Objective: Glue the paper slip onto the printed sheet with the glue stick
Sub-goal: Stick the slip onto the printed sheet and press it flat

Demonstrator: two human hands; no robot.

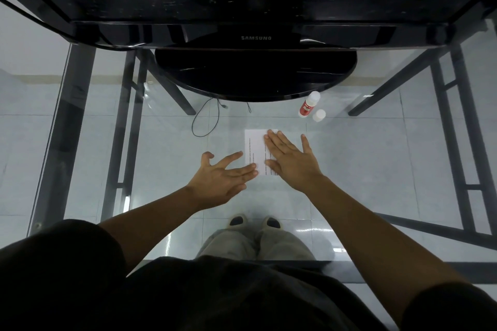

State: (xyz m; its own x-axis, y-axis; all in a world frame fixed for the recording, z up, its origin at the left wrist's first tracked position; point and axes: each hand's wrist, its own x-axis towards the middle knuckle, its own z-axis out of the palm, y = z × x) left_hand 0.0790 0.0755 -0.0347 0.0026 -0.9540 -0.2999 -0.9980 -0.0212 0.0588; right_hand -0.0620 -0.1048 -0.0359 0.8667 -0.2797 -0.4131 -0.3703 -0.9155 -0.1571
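**Pressing the slip flat on the glass desk**

Glass forms the top of the desk, so the pale floor tiles, the dark metal legs and the person's own feet show through it. At the far edge stands a black monitor on a round base.

On the glass lies the white printed sheet, with lines of small text running along it. The right hand rests flat on its right part, palm down, fingers spread wide, holding nothing. The paper slip is probably under this hand; I cannot separate it from the sheet. The left hand is open, palm turned up, empty, with its fingertips just at the left edge of the sheet.

The red and white glue stick stands uncapped near the monitor base, and its white cap sits just beside it.

I judge that the gluing is mostly done and the pressing step is in hand. The next move calls for smoothing the slip outward while the other hand steadies the sheet, then closing the glue stick.
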